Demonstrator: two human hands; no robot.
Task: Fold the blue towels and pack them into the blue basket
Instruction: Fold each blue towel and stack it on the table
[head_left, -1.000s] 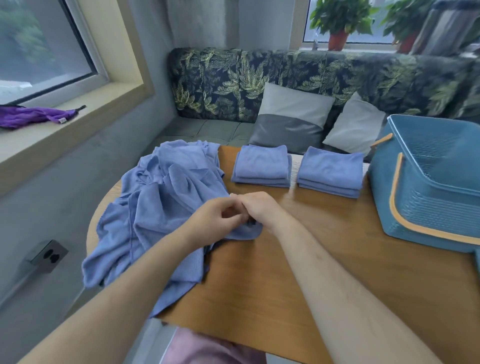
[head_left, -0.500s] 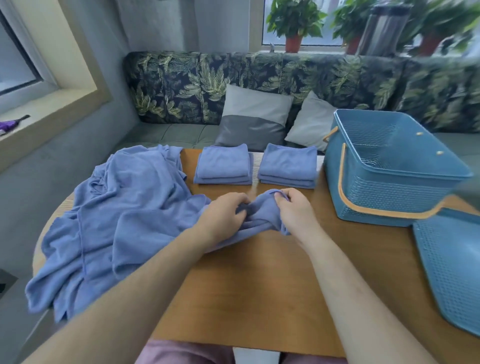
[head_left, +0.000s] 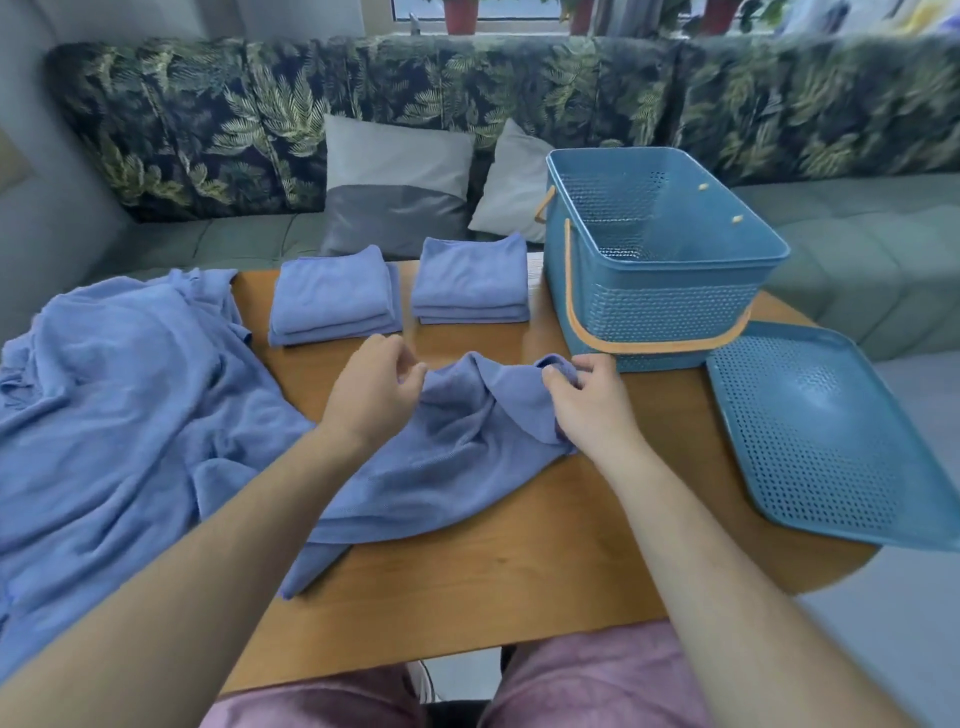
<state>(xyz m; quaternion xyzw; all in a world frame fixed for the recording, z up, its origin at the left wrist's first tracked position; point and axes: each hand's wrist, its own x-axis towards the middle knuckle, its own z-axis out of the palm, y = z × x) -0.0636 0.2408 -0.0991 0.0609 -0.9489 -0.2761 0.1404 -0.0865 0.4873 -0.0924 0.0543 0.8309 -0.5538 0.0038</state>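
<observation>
1. Starting big with the leaf-print sofa (head_left: 467, 104), running along the whole back behind everything.
2. Moving on to the wooden table (head_left: 519, 561), carrying all the task stuff.
3. Spotting the loose heap of blue towels (head_left: 104, 415), sprawling over the table's left side and spilling past its edge (a proper crumpled mess).
4. Finding the blue basket (head_left: 660, 306) standing upright at the table's far right, open on top, with its tan handle folded down against the near wall.
5. Noticing the perforated lid (head_left: 831, 441) lying flat just beside the basket on the near right, poking out over the table's edge.
6. Getting to the single towel (head_left: 447, 457), lying rumpled mid-table with its top edge lifted between both hands and its lower left end trailing under the left forearm towards the heap.
7. Glancing at the grey cushion (head_left: 395, 192) and the pale cushion (head_left: 511, 192), leaning against the sofa back.
8. Counting two folded stacks, the left stack (head_left: 332, 301) and the right stack (head_left: 470, 283), sitting side by side at the far edge, left of the basket, not touching each other.
9. Watching the left hand (head_left: 371, 395), fingers curled, pinching the single towel's top edge.
10. Watching the right hand (head_left: 592, 400), fingers curled too, gripping a bunched corner of that same towel right in front of the basket.
</observation>
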